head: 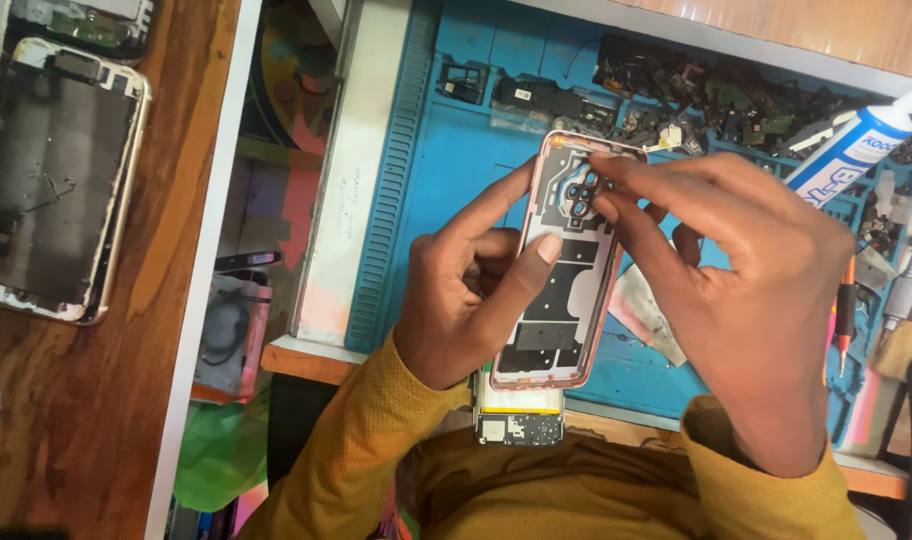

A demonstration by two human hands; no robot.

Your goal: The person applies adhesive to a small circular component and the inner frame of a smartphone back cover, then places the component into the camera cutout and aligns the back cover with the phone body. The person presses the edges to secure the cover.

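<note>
My left hand [471, 300] holds a phone back cover [561, 290] with a pink rim, inner side facing up, thumb pressed across its middle. My right hand [746, 290] reaches over its top end, fingertips resting on the camera cutout area [579, 192]. Below the cover, a phone body with a circuit board [518, 425] lies by the bench edge, partly hidden. Both sleeves are mustard yellow.
A blue repair mat [456, 170] covers the bench, with several small phone parts [696, 95] along its far edge. A white and blue glue tube [861, 145] lies at right, with tools [848, 310] beside it. An opened phone frame [56, 180] lies on the wooden surface at left.
</note>
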